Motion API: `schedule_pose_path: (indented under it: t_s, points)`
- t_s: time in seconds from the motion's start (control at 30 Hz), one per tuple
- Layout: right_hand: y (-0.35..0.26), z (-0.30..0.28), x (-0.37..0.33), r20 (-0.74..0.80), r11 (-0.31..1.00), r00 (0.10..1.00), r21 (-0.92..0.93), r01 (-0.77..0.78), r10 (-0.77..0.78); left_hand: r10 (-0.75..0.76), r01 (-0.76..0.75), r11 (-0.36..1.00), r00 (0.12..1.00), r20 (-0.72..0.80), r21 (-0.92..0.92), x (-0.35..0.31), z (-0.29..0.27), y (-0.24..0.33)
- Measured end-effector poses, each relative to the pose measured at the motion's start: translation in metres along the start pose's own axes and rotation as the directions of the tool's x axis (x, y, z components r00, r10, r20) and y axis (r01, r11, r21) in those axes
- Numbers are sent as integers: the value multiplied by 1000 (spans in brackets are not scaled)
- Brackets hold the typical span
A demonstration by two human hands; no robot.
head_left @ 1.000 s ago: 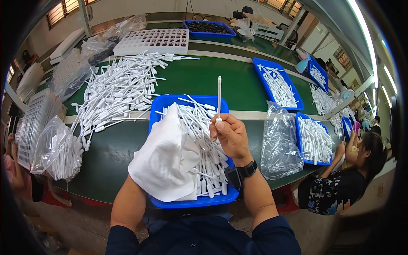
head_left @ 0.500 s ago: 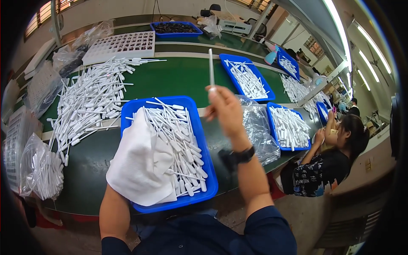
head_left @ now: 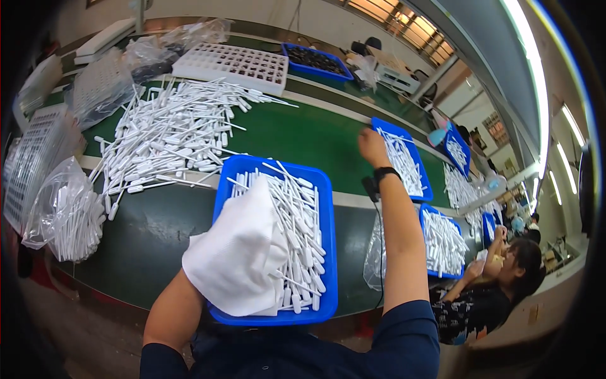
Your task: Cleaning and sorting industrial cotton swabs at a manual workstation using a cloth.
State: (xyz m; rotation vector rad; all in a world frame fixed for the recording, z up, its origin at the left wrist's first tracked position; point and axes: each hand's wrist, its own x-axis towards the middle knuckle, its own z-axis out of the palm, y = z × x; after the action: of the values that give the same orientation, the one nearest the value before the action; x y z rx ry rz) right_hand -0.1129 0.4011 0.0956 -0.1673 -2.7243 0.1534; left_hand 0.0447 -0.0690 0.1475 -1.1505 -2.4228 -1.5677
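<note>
A white cloth (head_left: 237,252) drapes over my left hand and hides its fingers, above a blue tray (head_left: 328,271) of white plastic droppers (head_left: 303,234). My right hand (head_left: 372,148) reaches out to the left edge of another blue tray (head_left: 413,146), which also holds white droppers (head_left: 404,167). Its fingers look curled in, and whatever they may hold is out of sight. Left of the near tray, a large loose heap of droppers (head_left: 170,129) lies on the green worktop (head_left: 297,136).
A clear bag of droppers (head_left: 72,221) lies at the left edge. Behind the heap sits a white foam rack (head_left: 230,66) with small dark parts. To the right are a filled blue tray (head_left: 444,243), clear plastic film (head_left: 374,252) and a seated co-worker (head_left: 499,290).
My right hand, which held up a white dropper, has moved forward and right to the far tray; that dropper no longer shows. The view has shifted. My left hand stays under the cloth.
</note>
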Motion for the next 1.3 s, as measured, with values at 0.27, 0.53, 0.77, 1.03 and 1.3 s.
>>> schedule_pose_path:
  t_s: [0.27,0.53,0.77,1.03,1.3]
  points:
    - [-185,99,115,251,945,911,77,318,-327,-61,65,998,983,176,-17,9,-9,3]
    - [-199,150,152,268,931,899,-22,364,-345,-211,295,795,954,215,-529,-34,4,-30]
    - [-205,112,141,457,976,863,66,207,-214,-270,379,166,905,328,-910,-25,20,-38]
    - [-215,60,77,625,875,667,53,482,-405,-102,164,892,981,165,-422,-32,42,-68]
    - [-234,86,65,450,872,759,107,479,-472,320,-324,943,945,65,71,9,-50,45]
